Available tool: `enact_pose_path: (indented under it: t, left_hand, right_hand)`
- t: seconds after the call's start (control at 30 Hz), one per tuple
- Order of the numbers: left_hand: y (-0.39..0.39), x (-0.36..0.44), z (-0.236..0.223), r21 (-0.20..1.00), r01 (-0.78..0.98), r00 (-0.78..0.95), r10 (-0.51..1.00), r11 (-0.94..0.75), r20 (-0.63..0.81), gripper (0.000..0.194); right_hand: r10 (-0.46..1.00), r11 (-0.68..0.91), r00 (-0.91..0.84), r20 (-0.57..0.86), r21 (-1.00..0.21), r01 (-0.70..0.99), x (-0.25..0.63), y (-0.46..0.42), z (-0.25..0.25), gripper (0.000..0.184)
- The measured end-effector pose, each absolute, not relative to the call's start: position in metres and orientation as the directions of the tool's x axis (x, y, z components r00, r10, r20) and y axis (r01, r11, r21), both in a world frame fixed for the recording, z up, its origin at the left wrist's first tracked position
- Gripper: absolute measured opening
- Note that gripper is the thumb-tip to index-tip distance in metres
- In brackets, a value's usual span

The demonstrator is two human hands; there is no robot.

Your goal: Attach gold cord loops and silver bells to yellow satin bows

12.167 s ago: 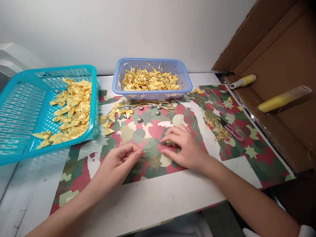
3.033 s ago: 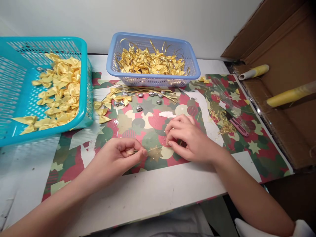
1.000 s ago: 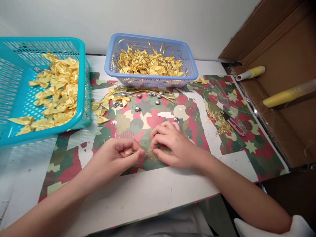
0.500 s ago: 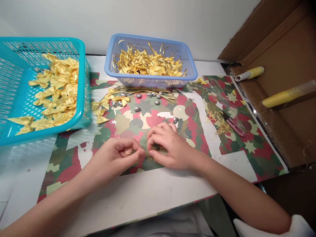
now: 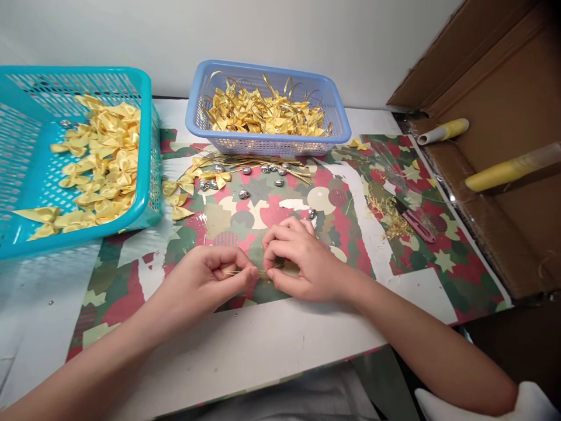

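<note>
Between thumb and forefinger, my left hand (image 5: 214, 272) pinches a thin gold cord (image 5: 235, 272). My right hand (image 5: 300, 257) faces it a few centimetres away, thumb and fingertips closed on the same cord, part of which stretches across the small gap. What lies under the right fingers is partly hidden. Just beyond the right hand sits a silver bell (image 5: 311, 213). Farther back are several more silver bells (image 5: 243, 194), some yellow ribbon bows (image 5: 177, 206) and a bundle of gold cords (image 5: 258, 159).
A turquoise basket (image 5: 146, 146) of yellow bows stands at the left. Behind the cords is a blue basket (image 5: 267, 138) filled with bows on gold loops. A pink-handled cutter (image 5: 421, 225) lies at right beside gold scraps (image 5: 394, 222). Cardboard (image 5: 491, 76) borders the right side.
The right hand has shifted very slightly to the right, widening the gap between the hands a little. Everything else stays in place.
</note>
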State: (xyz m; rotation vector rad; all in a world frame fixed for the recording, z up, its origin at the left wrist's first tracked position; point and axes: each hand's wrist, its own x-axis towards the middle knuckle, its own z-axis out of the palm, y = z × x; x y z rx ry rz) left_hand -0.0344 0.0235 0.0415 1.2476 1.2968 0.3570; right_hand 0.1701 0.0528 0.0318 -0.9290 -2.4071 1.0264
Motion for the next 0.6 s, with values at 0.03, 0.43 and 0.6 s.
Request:
enact_pose_path:
  t: [0.03,0.43,0.6]
  left_hand:
    - [0.0234,-0.0344,0.0415,0.831,0.421,0.321,0.797,0.364,-0.512,0.03]
    - [0.0226,-0.0364,0.0414,0.813,0.437,0.322,0.777,0.385,-0.54,0.032]
    - [0.0225,-0.0374,0.0389,0.815,0.442,0.321,0.782,0.376,-0.534,0.038]
  right_hand:
    - [0.693,0.515,-0.718,0.069,-0.744,0.426,0.1704,0.0531,0.0325,0.008]
    - [0.703,0.473,-0.71,0.031,-0.766,0.435,0.1745,0.0542,0.0362,0.01]
    - [0.713,0.467,-0.701,0.032,-0.767,0.44,0.1759,0.0552,0.0368,0.011]
